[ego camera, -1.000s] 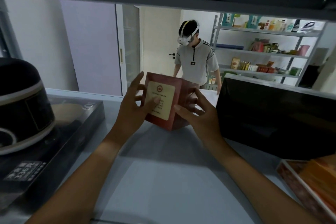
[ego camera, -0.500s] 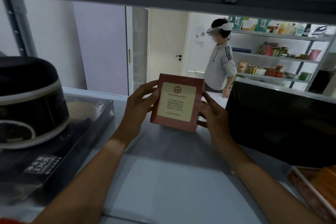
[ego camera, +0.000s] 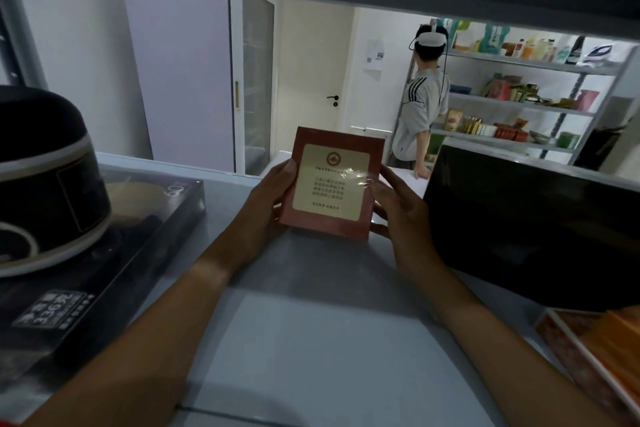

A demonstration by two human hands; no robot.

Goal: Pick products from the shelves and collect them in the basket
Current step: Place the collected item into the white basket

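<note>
A dark red box (ego camera: 332, 184) with a cream label, wrapped in clear film, stands upright in the middle of the grey shelf (ego camera: 311, 340). My left hand (ego camera: 266, 204) grips its left edge, thumb on the front. My right hand (ego camera: 398, 211) holds its right edge, fingers curled round the side. The label faces me. No basket is in view.
A black rice cooker (ego camera: 41, 180) sits on a flat black boxed product (ego camera: 104, 270) at the left. A large black box (ego camera: 533, 225) fills the right, with red and orange boxes (ego camera: 599, 354) at the lower right. Beyond the shelf a person (ego camera: 420, 107) faces other stocked shelves (ego camera: 519, 107).
Both hands have turned the red box square to me and drawn it nearer along the shelf. The person behind has turned away toward the far shelves.
</note>
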